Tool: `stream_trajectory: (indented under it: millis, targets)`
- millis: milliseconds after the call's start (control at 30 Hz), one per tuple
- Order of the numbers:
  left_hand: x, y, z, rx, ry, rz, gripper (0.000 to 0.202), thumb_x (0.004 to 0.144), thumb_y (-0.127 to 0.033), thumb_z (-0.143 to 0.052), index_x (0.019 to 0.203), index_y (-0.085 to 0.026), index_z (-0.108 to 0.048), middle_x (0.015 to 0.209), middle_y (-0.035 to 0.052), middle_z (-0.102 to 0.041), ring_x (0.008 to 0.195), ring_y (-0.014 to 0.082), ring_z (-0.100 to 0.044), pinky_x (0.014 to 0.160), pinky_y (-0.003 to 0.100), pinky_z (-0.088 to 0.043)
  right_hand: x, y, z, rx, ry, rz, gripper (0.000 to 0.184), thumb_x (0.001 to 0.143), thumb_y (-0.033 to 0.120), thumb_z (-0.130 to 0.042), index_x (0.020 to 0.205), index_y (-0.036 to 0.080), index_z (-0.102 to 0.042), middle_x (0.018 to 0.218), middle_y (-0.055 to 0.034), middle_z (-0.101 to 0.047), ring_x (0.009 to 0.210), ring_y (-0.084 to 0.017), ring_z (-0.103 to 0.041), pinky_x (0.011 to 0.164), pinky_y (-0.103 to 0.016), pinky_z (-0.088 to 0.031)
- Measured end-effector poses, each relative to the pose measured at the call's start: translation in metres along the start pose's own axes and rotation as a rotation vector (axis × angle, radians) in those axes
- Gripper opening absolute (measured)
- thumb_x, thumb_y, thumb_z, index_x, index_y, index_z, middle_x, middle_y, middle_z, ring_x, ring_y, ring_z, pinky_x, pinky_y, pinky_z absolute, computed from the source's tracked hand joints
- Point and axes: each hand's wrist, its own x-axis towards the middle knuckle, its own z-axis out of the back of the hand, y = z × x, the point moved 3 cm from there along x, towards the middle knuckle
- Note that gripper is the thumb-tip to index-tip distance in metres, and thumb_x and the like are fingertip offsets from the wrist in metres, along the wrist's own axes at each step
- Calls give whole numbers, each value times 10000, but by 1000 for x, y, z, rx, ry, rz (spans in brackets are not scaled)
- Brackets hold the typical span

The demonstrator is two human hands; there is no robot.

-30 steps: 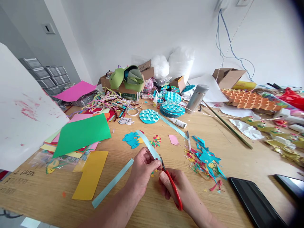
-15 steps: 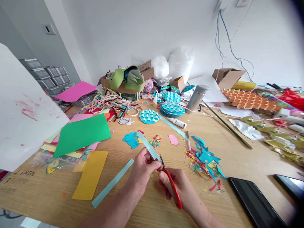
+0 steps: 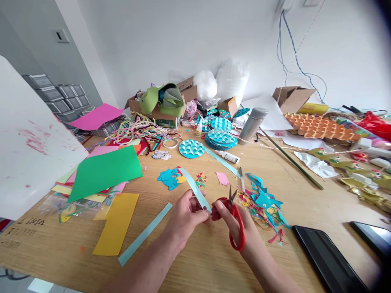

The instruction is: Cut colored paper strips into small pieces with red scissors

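A light blue paper strip is pinched near its lower end by my left hand, its far end sticking up and away. Red-handled scissors are in my right hand, their blades pointing up and slightly apart, away from the strip. The right fingertips are close to the strip's lower end; whether they touch it I cannot tell. A second light blue strip lies flat left of my left forearm. Beyond the hands lie a blue paper fish and small coloured paper scraps.
Green and yellow paper lie at left. Scale-patterned blue discs and a metal flask stand farther back. Blue paper offcuts, a pen and a black phone are to the right.
The scissors have come away from the strip to the right and turned more upright in my right hand. My left hand still holds the strip, moved slightly right.
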Motion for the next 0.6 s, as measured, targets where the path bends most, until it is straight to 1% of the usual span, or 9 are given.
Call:
stream_trajectory:
  millis: [67, 167, 233, 300, 367, 467, 600]
  targets:
    - [-2, 2, -3, 75, 80, 38, 406, 618, -137, -677, 996, -169, -532, 690, -2, -596, 638, 137, -543, 550, 241, -435, 2, 2, 4, 73, -43, -2, 420, 794, 577, -580, 769, 158, -592, 733, -49, -632, 716, -191, -586, 676, -275, -460]
    - [-4, 7, -6, 199, 183, 57, 367, 625, -120, -646, 973, -176, -543, 681, -4, -589, 601, 121, -513, 535, 234, -412, 3, -3, 4, 205, -12, -48, 410, 707, 521, -704, 834, 150, -588, 770, -49, -640, 709, -189, -586, 651, -279, -464]
    - [-4, 9, -5, 254, 211, 56, 351, 628, -105, -623, 963, -177, -550, 677, -9, -584, 592, 111, -503, 536, 226, -398, 3, -7, 1, 272, 12, -85, 410, 660, 466, -760, 851, 145, -593, 763, -44, -643, 693, -184, -586, 634, -275, -461]
    - [-3, 11, -3, 276, 196, 62, 389, 617, -97, -622, 992, -174, -547, 674, -17, -576, 601, 112, -504, 535, 223, -395, 3, -10, 0, 321, 2, -97, 385, 637, 412, -787, 845, 145, -604, 747, -30, -637, 687, -174, -578, 627, -264, -453]
    - [-1, 10, -1, 270, 151, 71, 440, 604, -98, -636, 1029, -161, -540, 654, -30, -554, 607, 116, -502, 539, 230, -407, 4, -11, 1, 356, -52, -78, 348, 628, 368, -799, 826, 152, -612, 739, -13, -624, 685, -159, -562, 622, -247, -444]
    - [2, 6, 1, 188, 93, 63, 472, 603, -106, -646, 1058, -142, -526, 635, -43, -537, 593, 111, -499, 560, 246, -430, 5, -12, 5, 385, -127, -14, 275, 663, 339, -779, 806, 164, -623, 752, -6, -617, 703, -152, -552, 647, -239, -448]
    - [3, 4, 3, 49, 64, 43, 438, 617, -114, -647, 1038, -133, -524, 665, -25, -570, 596, 110, -527, 588, 259, -446, 5, -9, 8, 382, -178, 43, 186, 718, 320, -739, 785, 177, -640, 767, -14, -641, 730, -167, -575, 696, -254, -469]
